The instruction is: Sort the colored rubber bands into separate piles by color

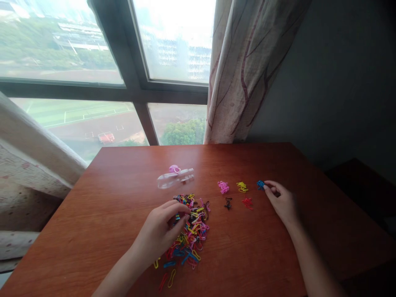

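A mixed heap of small coloured rubber bands lies on the wooden table. My left hand is over its left side, thumb and fingertips drawn together; whatever is between them is too small to make out. To the right, my right hand pinches at the edge of a small cluster of blue rubber bands. Beside that cluster are separate little piles of yellow bands, pink bands, red bands and black bands.
Behind the heap, a clear plastic bottle lies on its side, with a pink loop-shaped part by it. The table ends at a window with patterned curtains. A few loose bands lie near the front.
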`<state>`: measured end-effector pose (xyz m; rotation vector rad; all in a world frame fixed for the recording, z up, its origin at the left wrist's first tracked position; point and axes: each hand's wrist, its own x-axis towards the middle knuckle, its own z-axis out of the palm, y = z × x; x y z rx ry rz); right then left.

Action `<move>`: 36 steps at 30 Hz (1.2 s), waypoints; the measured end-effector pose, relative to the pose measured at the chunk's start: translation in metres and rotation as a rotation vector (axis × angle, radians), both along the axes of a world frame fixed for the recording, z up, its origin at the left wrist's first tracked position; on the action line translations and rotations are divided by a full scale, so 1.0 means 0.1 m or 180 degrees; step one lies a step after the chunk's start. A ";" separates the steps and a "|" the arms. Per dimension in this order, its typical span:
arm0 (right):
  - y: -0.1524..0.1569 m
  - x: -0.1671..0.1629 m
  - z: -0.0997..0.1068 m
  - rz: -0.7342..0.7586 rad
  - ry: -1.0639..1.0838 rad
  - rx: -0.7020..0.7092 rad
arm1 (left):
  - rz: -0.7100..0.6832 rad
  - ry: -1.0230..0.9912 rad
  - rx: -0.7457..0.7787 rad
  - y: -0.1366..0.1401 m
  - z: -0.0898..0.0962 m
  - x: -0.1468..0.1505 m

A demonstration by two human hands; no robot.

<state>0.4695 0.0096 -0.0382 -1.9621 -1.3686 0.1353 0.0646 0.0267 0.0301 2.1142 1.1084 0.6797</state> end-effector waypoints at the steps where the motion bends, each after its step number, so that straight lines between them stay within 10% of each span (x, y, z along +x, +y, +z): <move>1: -0.01 -0.01 0.01 -0.0009 0.0009 0.0007 | 0.0016 0.0017 -0.0012 0.00 0.00 -0.01; 18: -0.52 -1.51 0.30 0.1489 0.0647 0.0093 | -0.0152 0.0501 -0.0012 0.08 0.04 -0.21; 36: -0.53 -1.59 0.22 0.1723 0.0745 -0.0097 | -0.0729 0.0975 -0.0561 -0.08 0.21 -0.32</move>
